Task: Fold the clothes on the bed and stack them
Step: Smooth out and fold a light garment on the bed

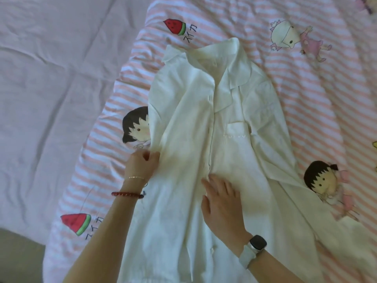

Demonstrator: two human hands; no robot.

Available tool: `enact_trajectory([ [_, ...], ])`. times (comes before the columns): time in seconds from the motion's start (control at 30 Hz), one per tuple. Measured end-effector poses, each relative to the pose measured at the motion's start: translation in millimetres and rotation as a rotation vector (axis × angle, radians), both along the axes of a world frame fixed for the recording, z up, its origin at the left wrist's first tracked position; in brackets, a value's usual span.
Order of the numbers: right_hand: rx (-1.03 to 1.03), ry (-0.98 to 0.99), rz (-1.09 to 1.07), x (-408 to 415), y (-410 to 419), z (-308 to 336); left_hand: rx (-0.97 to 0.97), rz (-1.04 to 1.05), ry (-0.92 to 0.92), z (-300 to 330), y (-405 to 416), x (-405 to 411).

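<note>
Sheet: a plain pale lilac sheet (40, 99) covers the left part of the bed, with many wrinkles.
Floor corner: at the near left a grey area (18, 254) shows; what it is cannot be told.
Quilt: a quilt with pink and white stripes (306, 94) lies from the middle to the right, printed with watermelon slices and cartoon girls. The far right and near edges are cut off by the frame.
Hidden prints: the shirt covers part of the left cartoon girl (135, 125) and the lower part of the right cartoon girl (324, 180).
Left hand: the left hand (140, 162) is at the left edge of the shirt. Its fingers are curled and seem to pinch the cloth, but the fingertips are hard to see. The forearm comes from the near left. The wrist has a thin chain and a red bead bracelet (126, 194).
White shirt: the white shirt (224, 111) lies face up on the quilt, collar far, hem near. The hem is cut off at the near edge. The small embroidery on the chest pocket is not readable.
Right hand: the right hand (221, 205) lies flat, palm down, on the middle of the shirt just beside the button line, fingers straight and pointing far. It holds nothing.
Watch: a dark watch (258, 245) with a pale strap is on the right wrist.
</note>
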State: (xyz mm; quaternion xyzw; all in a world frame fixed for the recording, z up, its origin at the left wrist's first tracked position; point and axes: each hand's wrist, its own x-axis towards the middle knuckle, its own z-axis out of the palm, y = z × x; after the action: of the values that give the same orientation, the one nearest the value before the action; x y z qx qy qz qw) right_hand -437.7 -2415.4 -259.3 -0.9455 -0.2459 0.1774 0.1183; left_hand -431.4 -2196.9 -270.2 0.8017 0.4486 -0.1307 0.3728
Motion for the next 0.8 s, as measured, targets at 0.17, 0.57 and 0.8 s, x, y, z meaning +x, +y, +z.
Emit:
enact_trajectory([
  [0.17,-0.157,0.13,0.044,-3.8,-2.0,-2.2,0.075,0.261,-0.168,15.2,28.2,1.6],
  [0.57,0.003,-0.034,0.308,-79.3,-32.1,6.0,-0.257,0.311,0.048,2.4,11.5,-108.0],
  [0.8,-0.204,0.127,0.291,-84.9,-39.4,0.1,-0.576,0.468,-0.095,31.6,11.4,-138.6],
])
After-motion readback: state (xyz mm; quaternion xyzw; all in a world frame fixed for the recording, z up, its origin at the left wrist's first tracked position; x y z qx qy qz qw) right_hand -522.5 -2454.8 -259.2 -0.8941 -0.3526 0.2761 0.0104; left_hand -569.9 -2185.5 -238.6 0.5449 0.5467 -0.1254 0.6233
